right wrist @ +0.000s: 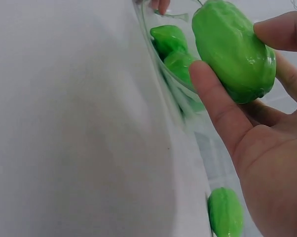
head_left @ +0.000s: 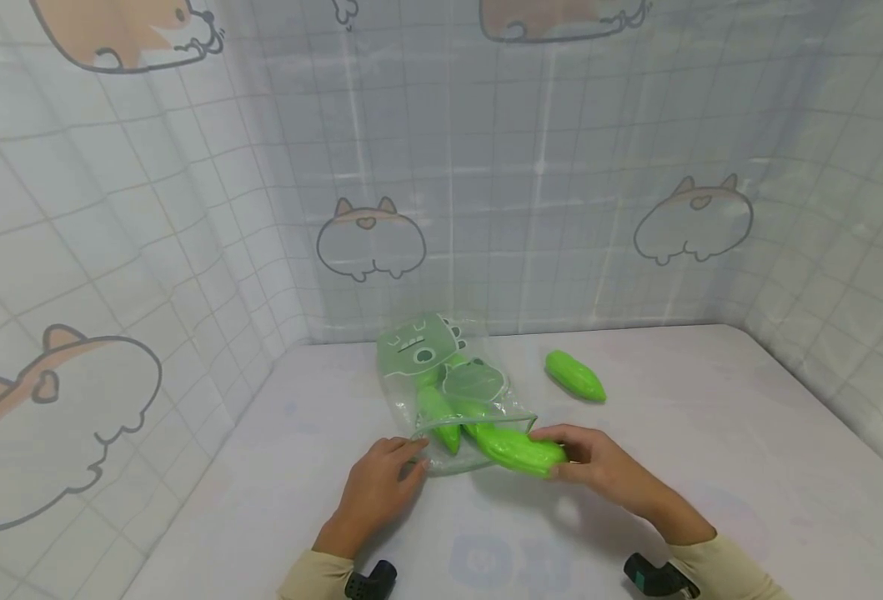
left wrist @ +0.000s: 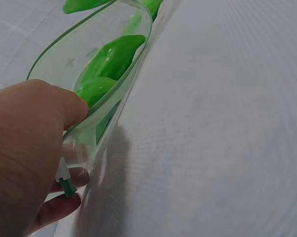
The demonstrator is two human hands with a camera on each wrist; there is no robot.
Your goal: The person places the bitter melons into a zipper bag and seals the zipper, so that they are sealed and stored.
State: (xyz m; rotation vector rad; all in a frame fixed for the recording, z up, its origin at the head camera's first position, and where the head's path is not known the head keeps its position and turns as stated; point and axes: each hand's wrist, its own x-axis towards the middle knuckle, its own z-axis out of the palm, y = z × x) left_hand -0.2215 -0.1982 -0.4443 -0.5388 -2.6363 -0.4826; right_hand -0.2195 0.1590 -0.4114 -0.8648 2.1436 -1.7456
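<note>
In the right hand (head_left: 612,468), gourd (head_left: 518,449) perhaps partly inside pouch (head_left: 405,354)

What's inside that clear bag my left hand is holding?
At least two green vegetable-shaped pieces show inside the clear bag. Its green printed patches cover some of the contents, so anything fully behind them is hidden; I can't tell the total.
</note>
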